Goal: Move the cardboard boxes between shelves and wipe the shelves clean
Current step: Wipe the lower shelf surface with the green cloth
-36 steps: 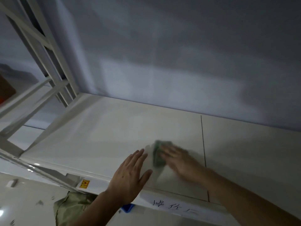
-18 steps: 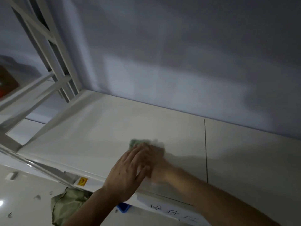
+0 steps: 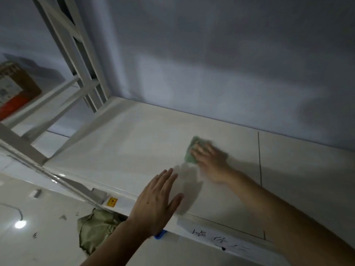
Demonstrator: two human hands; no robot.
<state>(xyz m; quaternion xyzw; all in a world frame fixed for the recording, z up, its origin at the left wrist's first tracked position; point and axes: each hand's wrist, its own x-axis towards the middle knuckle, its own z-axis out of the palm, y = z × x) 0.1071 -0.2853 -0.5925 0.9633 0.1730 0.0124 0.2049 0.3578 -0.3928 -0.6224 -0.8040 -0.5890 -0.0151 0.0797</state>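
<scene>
Up close, the right hand [image 3: 210, 157] presses flat on a green cloth [image 3: 191, 152] on the white shelf [image 3: 134, 143], just left of the thin dark seam [image 3: 259, 158] that runs across the shelf board. Its grip is spread, palm down with fingers laid over the cloth rather than curled around it; the hand is blurred, so finer detail cannot be told. The left hand [image 3: 158, 202] rests at the shelf's front edge, fingers straight and slightly apart, holding nothing. Below that edge sit a small yellow sticker [image 3: 111, 201], a bit of blue tape [image 3: 159, 235] and a white label with dark handwriting [image 3: 219, 239]. A cardboard box [image 3: 17, 87] with red and white printing stands on a neighbouring shelf at far left, beyond the white metal frame [image 3: 76, 60]. A crumpled olive bag [image 3: 96, 227] lies on the glossy floor [image 3: 42, 217] under the shelf.
</scene>
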